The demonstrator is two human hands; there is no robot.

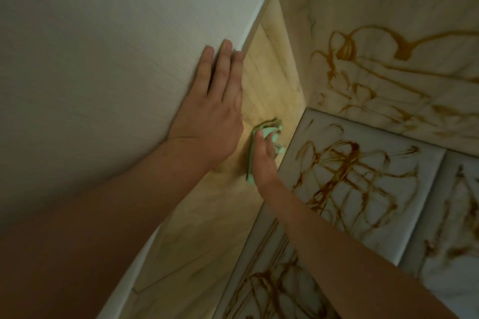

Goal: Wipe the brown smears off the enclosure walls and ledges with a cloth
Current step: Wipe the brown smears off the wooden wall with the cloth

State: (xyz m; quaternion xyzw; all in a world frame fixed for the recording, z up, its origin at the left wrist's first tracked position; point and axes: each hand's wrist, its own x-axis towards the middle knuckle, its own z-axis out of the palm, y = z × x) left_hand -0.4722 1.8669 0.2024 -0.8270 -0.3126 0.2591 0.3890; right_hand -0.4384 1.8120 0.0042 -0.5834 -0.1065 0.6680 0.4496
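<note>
My left hand (216, 109) lies flat with straight fingers on the white outer wall, at the top edge of the enclosure. My right hand (263, 160) reaches inside and presses a crumpled light green cloth (269, 129) against the pale marbled left wall (272, 80); its fingers curl into the cloth. That left wall looks mostly free of smears near the cloth. Thick brown smears (347, 163) cover the white floor tiles, and more brown streaks (399, 52) run across the back wall.
The white textured room wall (103, 46) fills the left of the view. The enclosure's back wall (440, 8) meets the left wall in a corner at the top. A grey joint (425, 202) separates the floor tiles at the right.
</note>
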